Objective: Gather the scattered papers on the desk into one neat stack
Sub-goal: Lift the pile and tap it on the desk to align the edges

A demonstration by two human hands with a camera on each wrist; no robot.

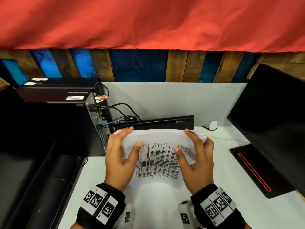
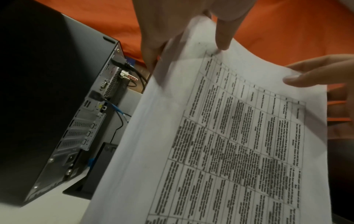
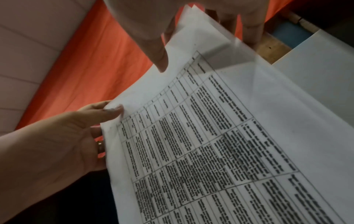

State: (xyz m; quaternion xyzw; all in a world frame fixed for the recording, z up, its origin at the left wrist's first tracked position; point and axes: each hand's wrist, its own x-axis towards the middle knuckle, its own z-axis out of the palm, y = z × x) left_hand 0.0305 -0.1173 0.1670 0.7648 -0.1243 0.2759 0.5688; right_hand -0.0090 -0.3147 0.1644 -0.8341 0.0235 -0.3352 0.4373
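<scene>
Both hands clasp a sheaf of white printed paper sheets (image 1: 158,152) stood on edge above the white desk (image 1: 222,171): the left hand (image 1: 119,156) takes the left side, thumb on the printed face and fingers behind, and the right hand (image 1: 196,161) mirrors it on the right side. The sheets bow towards the person, and their top right corners look uneven. Judging by this, loosening the hold and tapping the bottom edge on the desk would square them. A black computer tower (image 1: 79,123) stands just left, a black keyboard (image 1: 155,123) propped right behind, and a black monitor (image 1: 272,123) to the right, leaving little elbow room.
</scene>
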